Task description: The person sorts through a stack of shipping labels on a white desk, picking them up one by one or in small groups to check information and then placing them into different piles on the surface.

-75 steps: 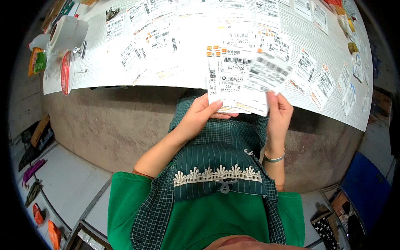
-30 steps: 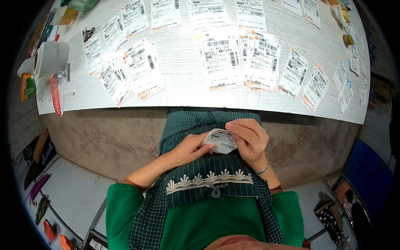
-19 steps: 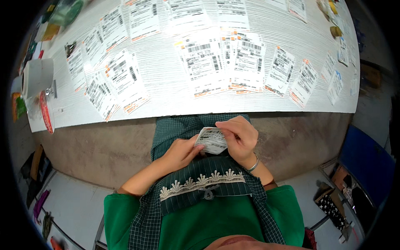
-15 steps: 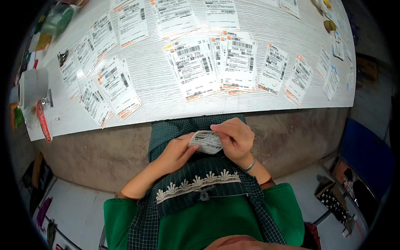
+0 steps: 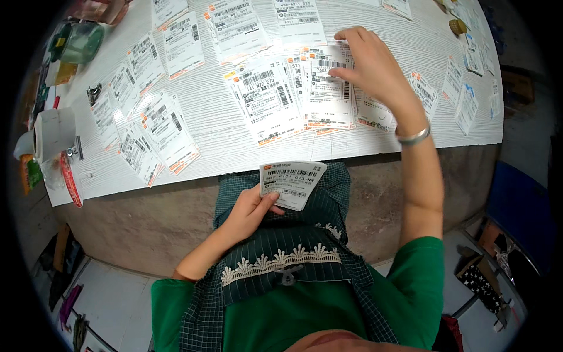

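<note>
Pinching label stack (image 5: 293,180) in left hand (image 5: 249,212), right hand (image 5: 375,69) well apart, spread over laid-out labels (image 5: 328,105)

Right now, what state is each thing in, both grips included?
Left grip: closed on the held labels.
Held labels: stacked, printed side up.
Right grip: open, spread over the table labels; contact unclear.
Table labels: lying flat, printed side up, many overlapping.
Metal bracelet: worn.
Green container: open or shut, cannot tell.
</note>
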Demonstrator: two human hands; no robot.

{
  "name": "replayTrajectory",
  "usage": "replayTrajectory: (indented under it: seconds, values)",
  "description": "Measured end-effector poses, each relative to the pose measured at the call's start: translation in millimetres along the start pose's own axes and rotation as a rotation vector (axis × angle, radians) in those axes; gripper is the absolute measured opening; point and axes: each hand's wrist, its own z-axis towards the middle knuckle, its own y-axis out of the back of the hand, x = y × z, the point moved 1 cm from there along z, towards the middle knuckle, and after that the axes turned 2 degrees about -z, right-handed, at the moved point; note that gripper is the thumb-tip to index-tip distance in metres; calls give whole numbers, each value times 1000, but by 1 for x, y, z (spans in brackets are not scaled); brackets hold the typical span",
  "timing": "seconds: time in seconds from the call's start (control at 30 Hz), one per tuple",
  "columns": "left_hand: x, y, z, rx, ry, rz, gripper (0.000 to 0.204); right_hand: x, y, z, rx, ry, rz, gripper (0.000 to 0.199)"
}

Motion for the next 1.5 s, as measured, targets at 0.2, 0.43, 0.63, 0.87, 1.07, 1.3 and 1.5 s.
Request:
replayTrajectory:
  seconds: [0.2,0.43,0.63,0.87,1.07,1.3,1.5]
  values:
    - [7,7,-13,-132,-48,-69,28,5,-3,10,267,94,-200,53]
    - [10,15,-19,-171,-68,-117,28,16,3,4,440,89,-236,54]
    - [9,16,-22,-215,-79,-172,29,26,5,1,503,29,-240,48]
    - [6,16,-22,-248,-114,-199,31,25,-1,2,519,78,-262,40]
    - [2,14,-21,-338,-171,-291,34,27,17,-16,348,152,-149,26]
    - [-5,15,-1,-360,-279,-511,37,46,103,-93,291,-202,758,34]
    - [-6,1,10,-334,-374,-502,39,104,-5,-131,-12,-378,785,31]
